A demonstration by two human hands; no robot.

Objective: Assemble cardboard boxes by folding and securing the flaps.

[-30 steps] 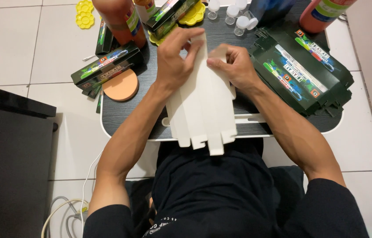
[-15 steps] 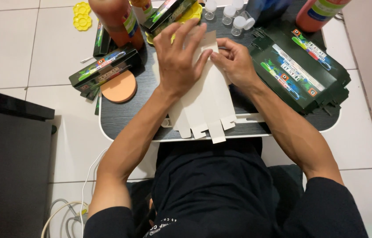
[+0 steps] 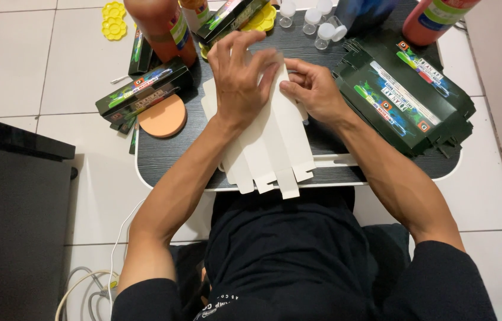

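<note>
On the small dark wood-grain lap table with a white rim (image 3: 162, 160), a flat, unfolded white cardboard box blank (image 3: 275, 148) lies plain side up, its narrow end tabs hanging just over the table's near edge toward the person's black shirt. The left hand (image 3: 239, 77) lies palm down on the far part of the blank, fingers spread and pressing flat on the card; it holds nothing between the fingers. The right hand (image 3: 316, 89) sits just beside it, on the right side of the blank, with thumb and fingertips pressed together on the card's edge near the left hand's fingers, pinching a fold or flap there; how much card is caught cannot be told.

To the right of the blank, on the same table, rests a stack of flattened dark green printed cartons (image 3: 405, 95), touching the table's right rim. To the left of the blank, a round orange lid (image 3: 165, 116) lies half over the table's left edge, with two assembled long dark green boxes (image 3: 141, 89) just beyond it. At the table's far side stand a tall orange-brown bottle (image 3: 159, 27), a few small clear vials with white caps (image 3: 316, 18) and a red bottle (image 3: 435, 18). A yellow flower-shaped palette (image 3: 113, 18) lies on the white tiled floor, well apart from the table's left corner.
</note>
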